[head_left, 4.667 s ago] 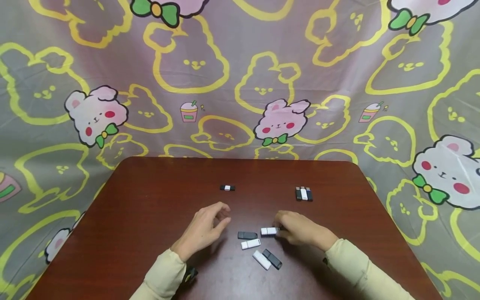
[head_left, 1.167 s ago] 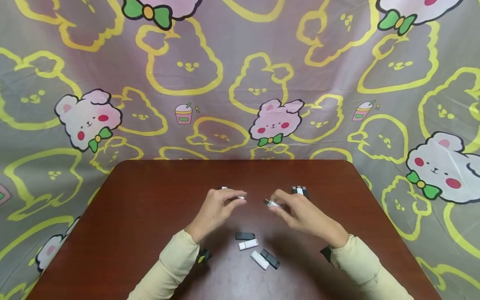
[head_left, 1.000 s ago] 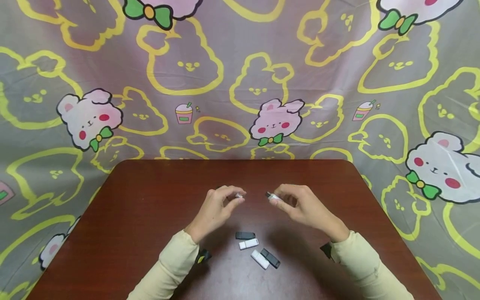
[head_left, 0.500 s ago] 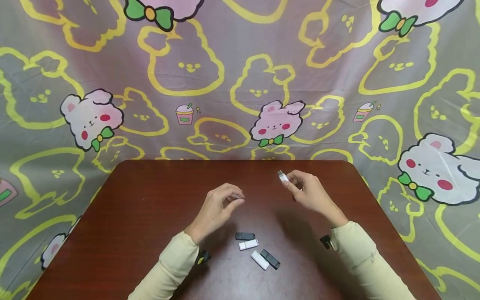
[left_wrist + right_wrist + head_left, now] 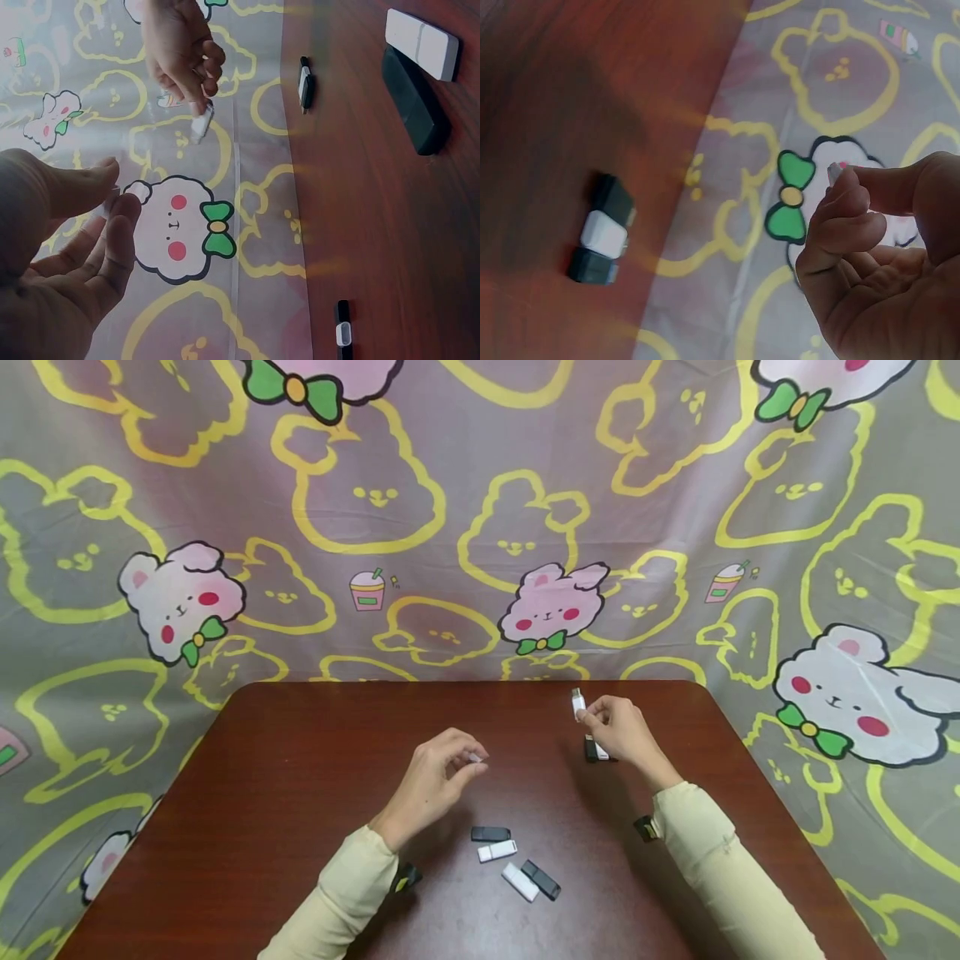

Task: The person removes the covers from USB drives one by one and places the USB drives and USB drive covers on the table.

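Observation:
My right hand (image 5: 622, 731) pinches a white USB flash drive (image 5: 578, 703) between thumb and fingertips, its bare metal plug pointing up and away. It hovers above a row of uncapped drives (image 5: 604, 234), a white one between two black ones, lying at the table's back right. My left hand (image 5: 435, 781) stays raised over the middle of the table, pinching a small white cap (image 5: 112, 199) mostly hidden by the fingers. Behind it in the left wrist view lies a row of caps (image 5: 343, 330), white between black, which the hand hides in the head view.
Nearer me on the brown table (image 5: 300, 827) lie capped drives: a black one (image 5: 491, 833) beside a white one (image 5: 497, 851), and a white one (image 5: 520, 882) against a black one (image 5: 541, 879). A patterned curtain (image 5: 435, 527) hangs behind the table's back edge.
The right hand picked up the white drive near the middle, and its cap came into the left hand. Since then the right hand has carried the drive back and right; the left has barely moved.

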Demonstrator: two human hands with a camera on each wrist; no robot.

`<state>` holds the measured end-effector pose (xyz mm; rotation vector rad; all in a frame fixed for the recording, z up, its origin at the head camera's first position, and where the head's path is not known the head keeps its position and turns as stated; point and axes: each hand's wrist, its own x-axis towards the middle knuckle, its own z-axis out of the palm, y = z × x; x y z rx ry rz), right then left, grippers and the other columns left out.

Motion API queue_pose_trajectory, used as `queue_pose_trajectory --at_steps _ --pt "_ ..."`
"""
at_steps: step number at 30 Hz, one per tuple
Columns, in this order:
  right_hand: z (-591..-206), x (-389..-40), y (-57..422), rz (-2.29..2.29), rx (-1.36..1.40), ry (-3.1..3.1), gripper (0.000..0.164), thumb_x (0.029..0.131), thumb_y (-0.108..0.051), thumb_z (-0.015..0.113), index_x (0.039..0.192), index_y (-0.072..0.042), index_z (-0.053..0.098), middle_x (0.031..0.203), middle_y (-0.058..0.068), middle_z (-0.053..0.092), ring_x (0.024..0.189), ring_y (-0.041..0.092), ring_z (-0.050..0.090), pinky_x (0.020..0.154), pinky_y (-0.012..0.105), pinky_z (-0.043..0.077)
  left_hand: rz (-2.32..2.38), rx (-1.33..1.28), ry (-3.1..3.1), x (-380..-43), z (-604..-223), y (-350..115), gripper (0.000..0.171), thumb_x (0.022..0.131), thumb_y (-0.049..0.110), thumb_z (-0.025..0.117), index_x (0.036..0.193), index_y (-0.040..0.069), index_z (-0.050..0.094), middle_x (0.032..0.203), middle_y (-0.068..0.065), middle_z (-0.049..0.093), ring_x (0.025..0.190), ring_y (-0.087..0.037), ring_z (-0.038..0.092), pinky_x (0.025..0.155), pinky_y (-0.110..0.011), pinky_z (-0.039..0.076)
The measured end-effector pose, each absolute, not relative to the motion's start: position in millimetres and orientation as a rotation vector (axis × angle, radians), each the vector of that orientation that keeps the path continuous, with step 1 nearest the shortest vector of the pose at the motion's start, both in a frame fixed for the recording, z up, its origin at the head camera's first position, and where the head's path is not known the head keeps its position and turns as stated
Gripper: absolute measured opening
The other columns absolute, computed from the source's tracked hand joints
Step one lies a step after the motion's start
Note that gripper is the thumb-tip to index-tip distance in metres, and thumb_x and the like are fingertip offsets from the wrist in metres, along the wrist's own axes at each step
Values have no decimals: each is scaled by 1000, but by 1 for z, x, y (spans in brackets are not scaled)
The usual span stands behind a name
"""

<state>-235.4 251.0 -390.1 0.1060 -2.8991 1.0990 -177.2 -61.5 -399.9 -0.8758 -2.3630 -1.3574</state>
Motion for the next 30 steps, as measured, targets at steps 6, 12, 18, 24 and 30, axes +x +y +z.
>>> queue_pose_trajectory --at_steps 6,12,18,24,30 --pt "-406 -244 258 1094 46 -2955 30 103 -26 57 96 2 66 66 2 57 53 14 47 52 29 41 -1361 -889 -2355 -178 -402 -62 10 87 5 78 97 6 75 96 -3 67 80 -11 67 67 -22 56" --pt "-417 -247 258 1031 2 -2977 30 102 -24 59 91 2 69 63 0 58 57 13 50 55 28 42 -1347 -904 -2329 -178 -402 -62 11 87 6 78 97 9 76 96 -2 65 80 -10 67 69 -21 57" --pt "-429 -246 258 981 -47 -3011 30 99 -25 62 83 -1 71 61 -2 58 63 17 54 59 29 42 -1337 -900 -2331 -177 -403 -64 10 88 6 78 97 9 76 95 -2 63 81 -10 67 70 -24 58" --pt "-442 -243 257 884 -131 -3016 28 94 -23 67 71 -7 70 65 0 64 70 23 58 65 34 45 -1345 -912 -2310 -177 -403 -64 12 87 6 78 99 10 76 95 -2 64 81 -10 67 70 -23 58" --pt "-448 -239 251 854 -176 -3059 31 91 -23 70 65 -9 64 65 0 59 70 23 57 64 35 44 -1363 -883 -2290 -175 -405 -66 14 87 6 79 99 11 75 95 -2 65 80 -10 68 71 -22 58"
